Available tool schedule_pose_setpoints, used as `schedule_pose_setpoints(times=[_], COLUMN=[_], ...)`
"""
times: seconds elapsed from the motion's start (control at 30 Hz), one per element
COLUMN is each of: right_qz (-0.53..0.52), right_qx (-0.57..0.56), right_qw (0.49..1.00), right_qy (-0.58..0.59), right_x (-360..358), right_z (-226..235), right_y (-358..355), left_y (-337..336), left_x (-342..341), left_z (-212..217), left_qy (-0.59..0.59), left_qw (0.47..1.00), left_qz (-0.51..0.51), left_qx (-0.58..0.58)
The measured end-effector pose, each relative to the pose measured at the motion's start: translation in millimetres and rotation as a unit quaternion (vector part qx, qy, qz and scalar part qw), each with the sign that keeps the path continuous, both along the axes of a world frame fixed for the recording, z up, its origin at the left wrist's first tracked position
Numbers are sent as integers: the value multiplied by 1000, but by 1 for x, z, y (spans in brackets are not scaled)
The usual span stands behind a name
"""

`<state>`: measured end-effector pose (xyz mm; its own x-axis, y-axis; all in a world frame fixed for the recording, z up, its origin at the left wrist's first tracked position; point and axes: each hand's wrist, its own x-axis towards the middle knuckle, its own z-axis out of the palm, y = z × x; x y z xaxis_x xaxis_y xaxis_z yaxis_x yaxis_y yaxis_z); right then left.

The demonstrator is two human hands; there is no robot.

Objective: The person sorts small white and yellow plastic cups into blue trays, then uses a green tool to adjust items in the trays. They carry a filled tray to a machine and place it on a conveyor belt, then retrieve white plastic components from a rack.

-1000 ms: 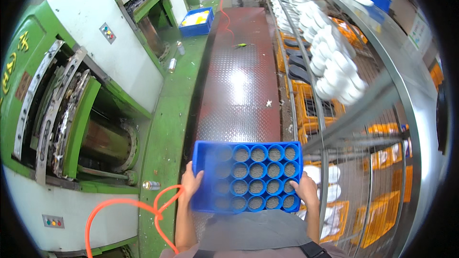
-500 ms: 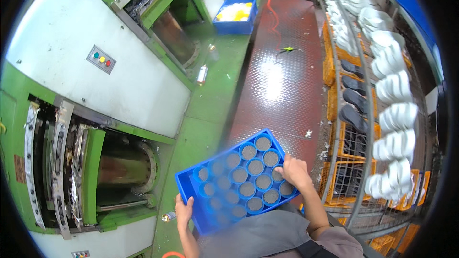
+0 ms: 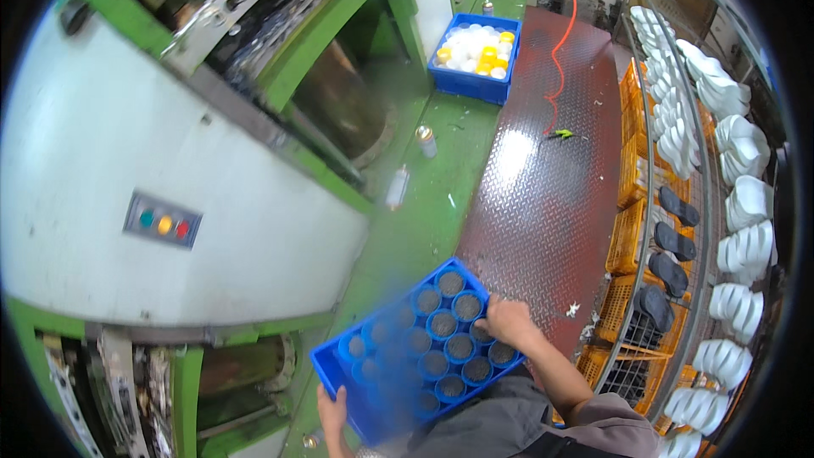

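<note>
Between my two hands is a blue plastic crate (image 3: 329, 371), tilted in view and held in front of my waist. Inside it stand several round blue cups (image 3: 443, 323) filled with grey granular material; a blur hides part of the left ones. My left hand (image 3: 332, 410) grips the crate's left end, thumb over the rim. Around the right rim my right hand (image 3: 506, 322) is closed, fingers partly hidden by the wall.
Green-and-white machines (image 3: 254, 229) line the left. Spray cans (image 3: 426, 142) stand and lie on the green floor. A blue bin (image 3: 468, 85) of white and yellow pieces sits ahead beside a red metal walkway (image 3: 543, 203) with an orange hose (image 3: 557, 59). A rack (image 3: 653, 229) holds soles at right.
My view has shifted forward along the walkway: the machines, blue bin and rack appear nearer. The crate stays gripped in both hands, slightly lower in view.
</note>
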<state>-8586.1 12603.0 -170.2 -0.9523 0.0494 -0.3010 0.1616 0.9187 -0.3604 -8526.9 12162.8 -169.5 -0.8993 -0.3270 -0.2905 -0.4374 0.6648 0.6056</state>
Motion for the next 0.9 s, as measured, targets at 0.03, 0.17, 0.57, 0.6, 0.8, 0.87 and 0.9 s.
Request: schedule_pose_setpoints(times=[0.03, 0.17, 0.57, 0.6, 0.8, 0.87, 0.9], right_qz=[16, 71, 70, 62, 63, 71, 77], right_qx=[-3, -60, -111, -119, -76, -68, -49], right_qw=[1000, 995, 987, 987, 986, 989, 992], right_qy=[-13, -29, -91, -84, -135, -111, -87], right_x=[-20, -109, -305, -313, -338, -330, -321], right_z=[-18, -103, -286, -291, -295, -288, -284], right_y=[0, -10, -105, -106, -109, -103, -98], left_y=[-6, -29, -58, -52, -17, -16, -18], left_x=[-2, -24, -134, -137, -164, -155, -142], left_z=[-19, -119, -325, -332, -351, -347, -343], left_qy=[-29, -115, -166, -104, -132, -186, -216], left_qw=[997, 963, 918, 908, 885, 870, 866], left_qz=[47, 186, 274, 286, 347, 417, 444], left_qx=[47, 160, 232, 287, 282, 183, 84])
